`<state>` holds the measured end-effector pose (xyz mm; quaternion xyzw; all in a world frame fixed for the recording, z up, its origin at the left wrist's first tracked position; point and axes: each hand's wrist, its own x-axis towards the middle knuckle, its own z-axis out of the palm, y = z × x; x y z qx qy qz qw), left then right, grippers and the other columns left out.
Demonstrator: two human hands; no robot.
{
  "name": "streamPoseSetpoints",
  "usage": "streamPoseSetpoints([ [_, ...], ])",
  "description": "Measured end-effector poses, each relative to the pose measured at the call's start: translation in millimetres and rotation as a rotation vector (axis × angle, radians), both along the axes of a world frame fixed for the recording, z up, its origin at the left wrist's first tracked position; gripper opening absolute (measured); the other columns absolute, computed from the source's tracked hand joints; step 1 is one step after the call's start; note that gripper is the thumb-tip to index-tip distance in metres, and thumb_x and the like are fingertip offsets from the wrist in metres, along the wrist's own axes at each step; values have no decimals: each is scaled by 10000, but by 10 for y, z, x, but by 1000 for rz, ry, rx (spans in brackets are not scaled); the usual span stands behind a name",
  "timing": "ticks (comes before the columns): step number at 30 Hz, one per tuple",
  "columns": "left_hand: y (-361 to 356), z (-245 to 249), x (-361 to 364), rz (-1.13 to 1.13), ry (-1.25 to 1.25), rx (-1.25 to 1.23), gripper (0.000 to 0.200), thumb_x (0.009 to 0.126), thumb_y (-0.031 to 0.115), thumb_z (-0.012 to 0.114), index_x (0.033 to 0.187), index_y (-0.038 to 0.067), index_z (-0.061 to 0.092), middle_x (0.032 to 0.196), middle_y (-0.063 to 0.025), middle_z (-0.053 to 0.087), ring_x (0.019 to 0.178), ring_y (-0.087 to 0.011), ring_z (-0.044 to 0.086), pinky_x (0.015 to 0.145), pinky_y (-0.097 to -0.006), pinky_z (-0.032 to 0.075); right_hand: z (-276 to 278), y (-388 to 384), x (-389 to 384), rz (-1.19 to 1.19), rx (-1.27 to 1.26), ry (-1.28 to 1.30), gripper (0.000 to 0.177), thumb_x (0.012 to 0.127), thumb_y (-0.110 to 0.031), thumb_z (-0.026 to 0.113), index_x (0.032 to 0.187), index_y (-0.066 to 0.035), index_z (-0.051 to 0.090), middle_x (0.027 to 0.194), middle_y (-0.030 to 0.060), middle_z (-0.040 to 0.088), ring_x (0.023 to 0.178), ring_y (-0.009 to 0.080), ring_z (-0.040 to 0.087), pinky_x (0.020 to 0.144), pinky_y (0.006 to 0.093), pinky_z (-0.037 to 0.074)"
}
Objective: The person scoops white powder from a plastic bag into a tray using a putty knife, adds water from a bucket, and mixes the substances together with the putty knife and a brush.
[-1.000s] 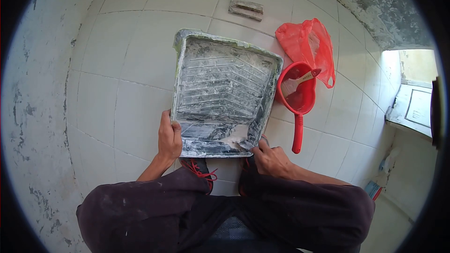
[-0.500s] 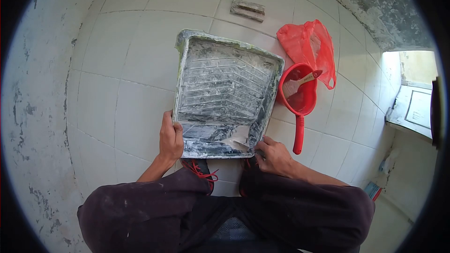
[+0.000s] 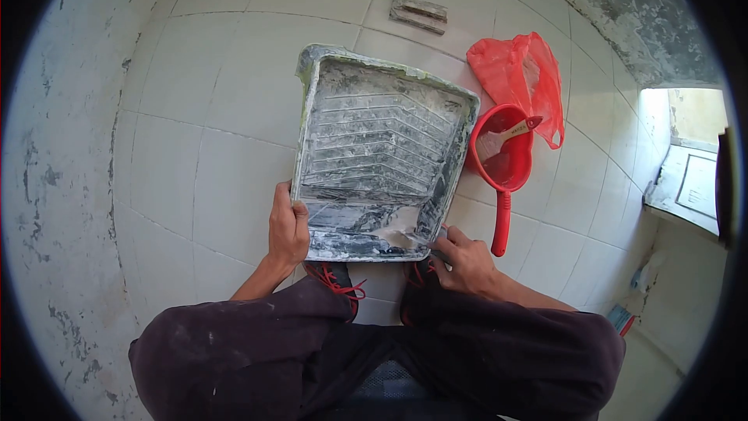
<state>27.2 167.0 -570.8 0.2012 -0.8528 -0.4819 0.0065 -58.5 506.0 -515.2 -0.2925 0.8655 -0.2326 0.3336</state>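
Likely renovation site, tiled floor (image 3: 234, 70), peeling walls (image 3: 54, 187)

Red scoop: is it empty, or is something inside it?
Not empty. A paintbrush lies in the red scoop, its handle tip poking over the rim.

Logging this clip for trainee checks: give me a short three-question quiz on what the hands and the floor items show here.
1. True or false: the left hand hangs free, clear of the paint tray.
2. The right hand holds a scraper at which tray corner? A far left; B near right; C far right.
3. What lies in the red scoop?
Key: 1 false, it grips the tray's near left edge; 2 B; 3 a paintbrush.
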Motion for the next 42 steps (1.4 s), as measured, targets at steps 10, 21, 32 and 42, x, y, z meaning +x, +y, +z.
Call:
streamPoseSetpoints([
  [10,7,8,-13,26,-35,40,340,1039,103,430,1332,-65,470,1004,-247,587,839,-352,584,808,-429,474,-42,24,-71,91,-119,-24,250,802,-103,675,1031,-4,655,1026,250,592,704,449,664,622,531,579],
  [21,7,-9,4,11,23,15,347,1046,119,429,1338,-63,469,996,-243,591,833,-344,590,797,-431,473,27,-152,-129,146,19,-32,187,795,-71,663,966,6,667,941,240,599,746,451,663,630,552,561],
  [32,10,4,-2,27,-43,34,335,1041,118,426,1317,-64,482,1002,-248,597,839,-336,591,799,-425,478,55,-236,-306,88,0,-33,180,788,-79,663,945,3,700,918,222,609,759,450,665,657,549,547],
  [42,26,-4,8,28,-31,27,345,1053,134,422,1329,-67,468,997,-245,599,844,-334,596,821,-428,481,59,-231,-332,175,50,6,207,758,-100,689,947,-32,741,906,184,618,701,405,672,632,514,560],
])
